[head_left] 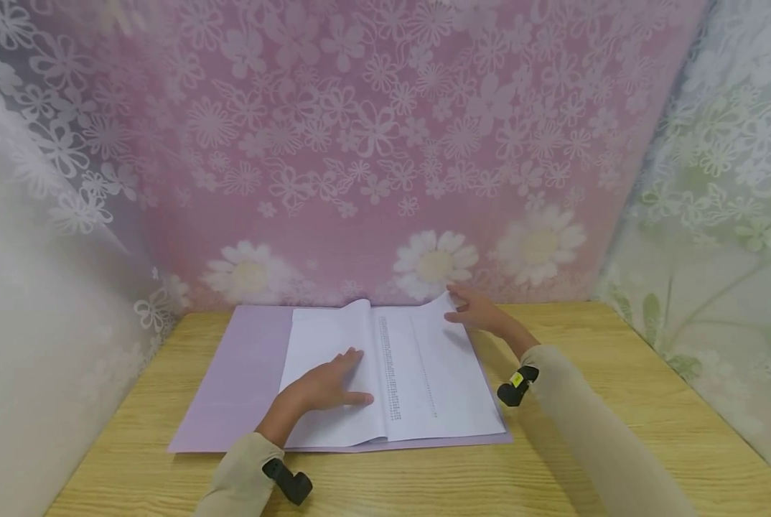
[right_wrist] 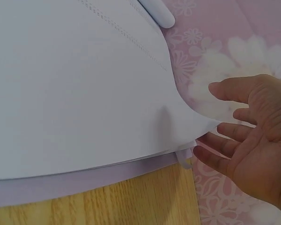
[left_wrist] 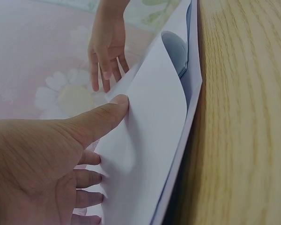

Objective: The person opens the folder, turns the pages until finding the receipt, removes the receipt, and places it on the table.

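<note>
A light purple folder point(head_left: 237, 380) lies spread on the table with white sheets in it. Rows of small print run down the right-hand page point(head_left: 450, 380). My left hand point(head_left: 324, 385) rests on the left-hand page point(head_left: 314, 334), its thumb and fingers spread; the left wrist view shows that page point(left_wrist: 145, 131) bulging beside the thumb. At the far right corner of the printed page is my right hand point(head_left: 479, 312). In the right wrist view its fingers point(right_wrist: 236, 132) touch the upturned corner point(right_wrist: 203, 123) from behind and below, while the thumb stands apart from the paper.
The wooden table point(head_left: 553, 431) carries the folder near its back edge. A pink flowered cloth point(head_left: 360, 143) hangs just behind, with pale flowered hangings point(head_left: 734, 215) at the sides. Each wrist wears a black camera strap point(head_left: 517, 385).
</note>
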Tool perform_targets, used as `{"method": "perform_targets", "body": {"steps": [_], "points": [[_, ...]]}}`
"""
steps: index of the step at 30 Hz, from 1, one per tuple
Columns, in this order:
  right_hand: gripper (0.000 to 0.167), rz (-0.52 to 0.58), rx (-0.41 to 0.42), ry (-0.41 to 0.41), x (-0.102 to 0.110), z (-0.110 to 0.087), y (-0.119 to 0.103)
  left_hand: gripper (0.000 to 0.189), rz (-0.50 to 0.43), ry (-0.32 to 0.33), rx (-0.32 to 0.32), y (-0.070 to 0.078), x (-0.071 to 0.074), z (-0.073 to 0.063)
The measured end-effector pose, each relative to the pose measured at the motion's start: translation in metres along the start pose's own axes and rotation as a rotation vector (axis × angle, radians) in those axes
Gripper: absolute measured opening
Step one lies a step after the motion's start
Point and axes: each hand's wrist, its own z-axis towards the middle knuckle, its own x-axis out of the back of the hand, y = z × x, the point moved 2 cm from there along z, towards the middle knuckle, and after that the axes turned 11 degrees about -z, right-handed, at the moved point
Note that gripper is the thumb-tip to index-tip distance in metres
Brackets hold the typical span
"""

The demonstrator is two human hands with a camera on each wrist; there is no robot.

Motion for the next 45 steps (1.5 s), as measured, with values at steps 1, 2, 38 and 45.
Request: {"method": "perform_targets", "body": {"steps": [1,2,38,45], "points": [[0.076,-0.001,0.000,-0.003,0.000,0.000,0.000,0.097,-0.001,-0.001,0.001,0.000,0.000,0.000],[0.075,0.000,0.003,-0.004,0.000,0.000,0.000,0.097,-0.003,-0.002,0.002,0.000,-0.001,0.000],[0.082,0.166,0.025,-0.018,0.000,-0.018,0.007,0.096,-0.017,-0.003,0.002,0.002,0.001,0.000],[0.064,0.413,0.057,-0.148,0.004,-0.038,0.006,0.096,-0.016,-0.004,0.008,0.002,0.000,-0.002]]}}
